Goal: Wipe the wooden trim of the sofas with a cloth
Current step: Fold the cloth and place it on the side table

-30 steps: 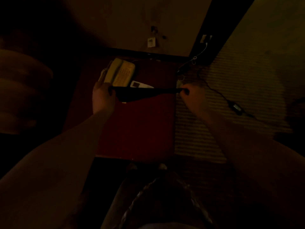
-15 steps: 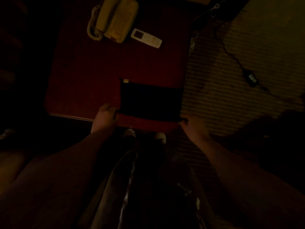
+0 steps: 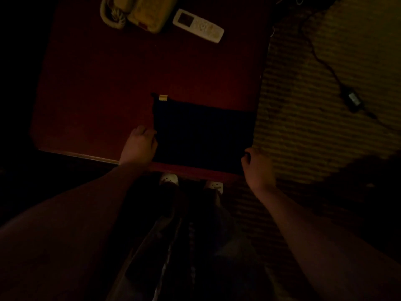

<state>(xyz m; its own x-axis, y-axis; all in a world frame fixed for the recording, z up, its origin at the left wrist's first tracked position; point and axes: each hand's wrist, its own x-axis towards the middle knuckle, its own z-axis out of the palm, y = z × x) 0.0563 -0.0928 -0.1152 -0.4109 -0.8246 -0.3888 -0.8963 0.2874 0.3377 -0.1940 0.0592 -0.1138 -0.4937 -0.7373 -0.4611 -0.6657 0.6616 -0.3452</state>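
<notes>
Dark, nearly black rectangular cloth [image 3: 201,135] lies spread flat on the near right part of the red counter [image 3: 108,83], its right edge at the counter's right side. The left hand [image 3: 138,146] rests at the cloth's near left edge, fingers curled onto it. The right hand [image 3: 258,166] pinches the near right corner of the cloth, fingers curled round it. A small pale tag [image 3: 162,97] sits at the cloth's far left corner. On the far part of the counter stand a cream corded telephone [image 3: 138,11] and, just right of it, a white remote control [image 3: 198,25]. A black power adapter with cable [image 3: 353,99] lies on the striped carpet [image 3: 314,137] to the right.
</notes>
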